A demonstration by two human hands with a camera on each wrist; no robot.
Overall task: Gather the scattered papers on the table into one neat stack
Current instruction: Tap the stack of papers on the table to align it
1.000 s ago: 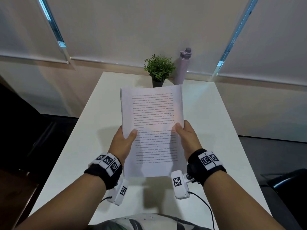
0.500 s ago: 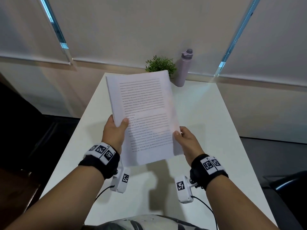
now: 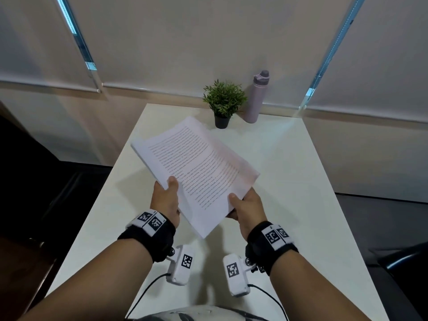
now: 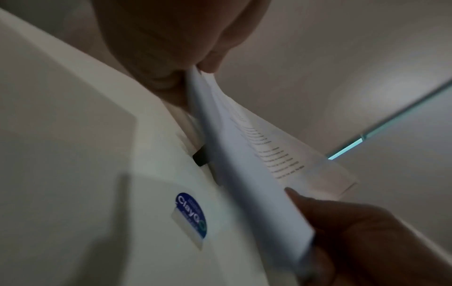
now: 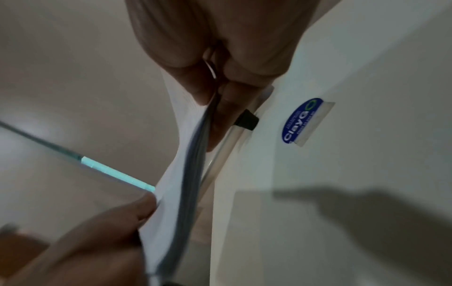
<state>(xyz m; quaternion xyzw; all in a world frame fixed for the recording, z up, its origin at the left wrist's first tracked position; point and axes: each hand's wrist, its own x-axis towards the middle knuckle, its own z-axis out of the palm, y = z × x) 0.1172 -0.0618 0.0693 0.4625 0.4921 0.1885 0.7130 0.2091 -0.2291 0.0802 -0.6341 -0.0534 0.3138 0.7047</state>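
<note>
A stack of printed white papers (image 3: 196,167) is held in the air over the white table (image 3: 289,181), turned so its far end points up and left. My left hand (image 3: 165,198) pinches its left long edge, thumb on the top sheet. My right hand (image 3: 245,206) grips the near right edge, thumb on top and fingers beneath. The left wrist view shows the paper stack (image 4: 247,154) edge-on with my left thumb (image 4: 212,63) on it. In the right wrist view the paper stack (image 5: 176,193) runs between my right hand's fingers (image 5: 227,100) and the other hand.
A small potted plant (image 3: 224,101) and a lilac bottle (image 3: 257,97) stand at the table's far edge. A blue round sticker (image 4: 191,214) sits on the table's top. Roller blinds hang behind the table, and dark floor lies to both sides.
The paper stack has turned counter-clockwise from upright to slanted up-left and has tipped flatter. Both hands kept their hold and shifted with it.
</note>
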